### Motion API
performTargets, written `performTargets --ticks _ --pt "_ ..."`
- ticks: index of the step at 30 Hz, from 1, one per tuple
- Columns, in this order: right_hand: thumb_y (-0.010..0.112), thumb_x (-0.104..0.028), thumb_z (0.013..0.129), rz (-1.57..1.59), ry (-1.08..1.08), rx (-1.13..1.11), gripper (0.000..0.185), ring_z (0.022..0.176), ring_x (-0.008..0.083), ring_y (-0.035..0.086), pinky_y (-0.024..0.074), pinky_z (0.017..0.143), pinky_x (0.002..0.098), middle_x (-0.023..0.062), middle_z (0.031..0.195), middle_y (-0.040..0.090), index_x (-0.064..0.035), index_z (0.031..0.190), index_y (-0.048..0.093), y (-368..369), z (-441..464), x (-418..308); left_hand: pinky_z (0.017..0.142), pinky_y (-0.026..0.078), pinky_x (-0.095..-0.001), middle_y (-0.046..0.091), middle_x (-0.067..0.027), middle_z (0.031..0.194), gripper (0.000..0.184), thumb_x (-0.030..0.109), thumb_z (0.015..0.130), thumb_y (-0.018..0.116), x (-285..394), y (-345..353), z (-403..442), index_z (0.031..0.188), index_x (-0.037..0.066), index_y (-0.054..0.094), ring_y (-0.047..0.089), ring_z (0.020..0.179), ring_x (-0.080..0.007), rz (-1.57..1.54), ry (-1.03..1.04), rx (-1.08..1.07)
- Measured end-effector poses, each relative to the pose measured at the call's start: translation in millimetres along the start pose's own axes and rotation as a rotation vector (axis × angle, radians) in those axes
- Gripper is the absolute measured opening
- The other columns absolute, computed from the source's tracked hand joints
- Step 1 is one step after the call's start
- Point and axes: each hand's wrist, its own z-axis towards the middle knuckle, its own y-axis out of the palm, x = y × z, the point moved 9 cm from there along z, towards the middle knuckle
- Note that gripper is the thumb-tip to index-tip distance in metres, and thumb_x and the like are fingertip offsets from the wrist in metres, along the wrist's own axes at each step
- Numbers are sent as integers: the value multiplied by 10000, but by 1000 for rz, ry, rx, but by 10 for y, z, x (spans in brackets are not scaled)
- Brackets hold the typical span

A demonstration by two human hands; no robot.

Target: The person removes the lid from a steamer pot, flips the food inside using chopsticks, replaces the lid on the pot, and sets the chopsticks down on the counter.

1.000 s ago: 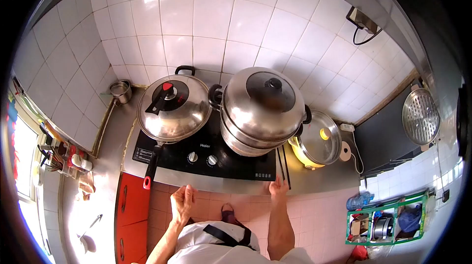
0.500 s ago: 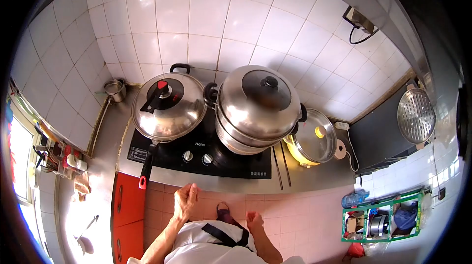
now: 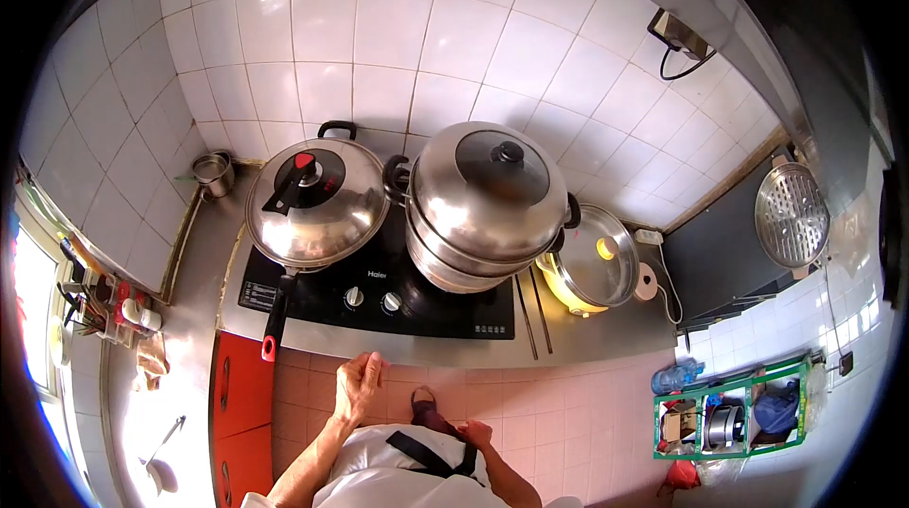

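Observation:
My left hand [image 3: 360, 385] is raised in front of the stove's front edge, its fingers curled together with nothing visible in them. Lower and to the right, by my waist, my right hand [image 3: 476, 433] is loosely closed, with no object showing in it. A lidded wok [image 3: 317, 200] sits on the left of the black gas stove [image 3: 379, 304], its long handle pointing toward me. Beside it stands a steel steamer pot [image 3: 488, 200] with a domed glass-centred lid. Neither hand touches the cookware.
Chopsticks [image 3: 533, 314] lie right of the stove, near a yellow pot [image 3: 578, 295] with a glass lid. A small steel cup [image 3: 214, 174] stands in the left corner. A perforated steel plate [image 3: 793, 214] hangs at right, above a green-framed shelf [image 3: 724, 456].
The view has shifted slightly, so the stove and pots sit a little further left. My right hand has moved slightly left and down toward my body. My left hand has stayed nearly still.

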Motion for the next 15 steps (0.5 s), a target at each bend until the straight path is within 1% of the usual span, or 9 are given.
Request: performTargets --ticks 1,2,3,5,8,14,15 --pt "646 -655 785 191 -48 28 502 806 322 707 552 669 488 126 829 717 -160 822 713 96 59 45 489 389 -257 546 -14 563 413 304 1039 530 6 0 -7 839 -26 678 472 524 -71 -1 0 0" --pt "646 -655 785 190 -48 29 502 806 322 707 552 669 488 126 829 717 -160 822 713 152 82 63 491 391 -257 547 -15 566 412 304 1039 530 12 -2 -13 843 -26 680 474 526 -74 3 -4 0" --pt "654 -617 795 441 -19 69 458 805 318 707 554 669 481 126 823 716 -163 817 712 184 101 107 493 393 -257 549 -17 570 412 304 1040 529 12 -5 -20 846 -26 682 477 528 -76 7 -9 1" --pt "663 -578 805 689 8 108 416 804 314 706 556 668 475 125 817 715 -165 812 712 176 108 136 495 393 -257 548 -16 571 411 306 1039 531 9 -21 -39 849 -26 684 477 530 -75 -2 -7 9" --pt "667 -554 811 636 4 114 387 790 313 706 559 667 462 117 809 715 -170 813 715 150 103 112 499 395 -255 548 -14 573 410 309 1037 534 28 -55 -61 853 -25 685 477 533 -74 -7 -13 16" --pt "678 -567 800 809 23 108 394 791 307 707 562 682 449 122 816 717 -177 821 732 241 121 188 502 391 -254 543 -7 573 411 314 1035 536 -23 -61 -60 856 -25 684 474 536 -71 -15 -28 18" --pt "677 -560 802 735 18 91 389 801 308 708 564 696 448 125 831 719 -178 842 740 277 141 193 501 390 -253 541 -6 572 412 316 1035 535 -32 -54 -56 857 -25 684 474 536 -71 -9 -30 15"
